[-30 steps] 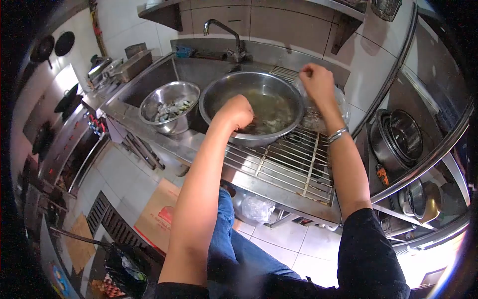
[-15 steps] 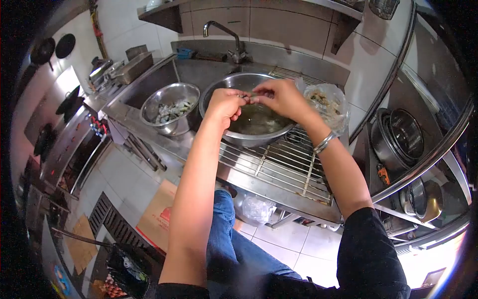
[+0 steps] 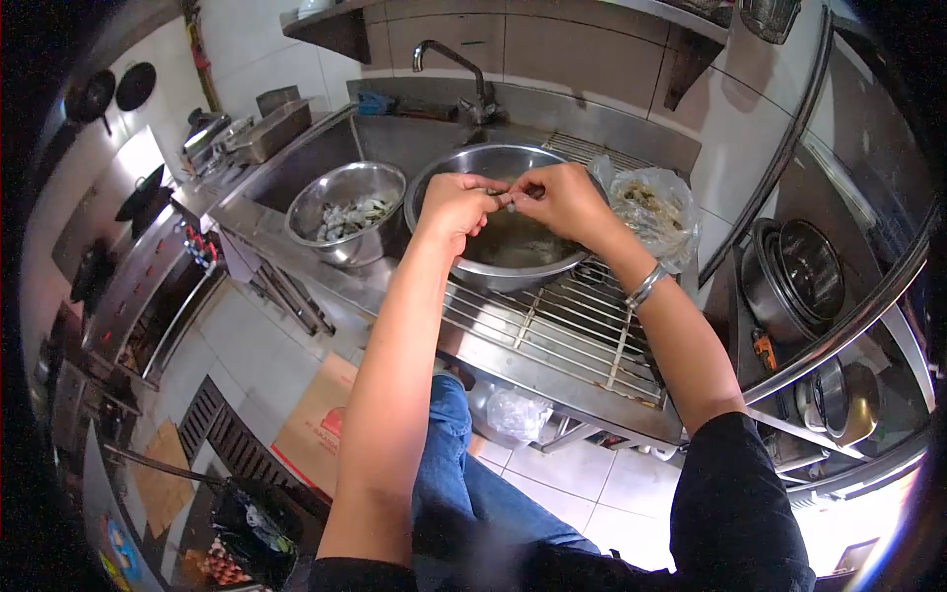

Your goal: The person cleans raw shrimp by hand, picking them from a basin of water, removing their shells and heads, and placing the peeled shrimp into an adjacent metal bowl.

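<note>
Above a wide metal bowl (image 3: 518, 276) of murky water, my left hand (image 3: 456, 209) and my right hand (image 3: 567, 202) meet at the fingertips. Between them is a small greyish piece, apparently a raw shrimp (image 3: 507, 198), mostly covered by the fingers. Both hands are closed in a pinch on it. To the left stands a smaller steel bowl (image 3: 347, 254) with several pale grey shrimp (image 3: 347, 219) inside. A clear plastic bag (image 3: 681, 237) with brownish scraps lies right of the wide bowl, near my right wrist.
Behind the bowls are a sink (image 3: 419, 133) and a tap (image 3: 456, 61). A wire rack (image 3: 562, 331) lies under the wide bowl and along the counter's front. Stacked pots (image 3: 774, 276) sit on the right-hand shelf. A flattened cardboard sheet (image 3: 311, 419) is on the floor.
The view has shifted slightly. My right fingers have drawn in closer to my left fingertips and pinch the shrimp more tightly; both hands stay over the wide bowl.
</note>
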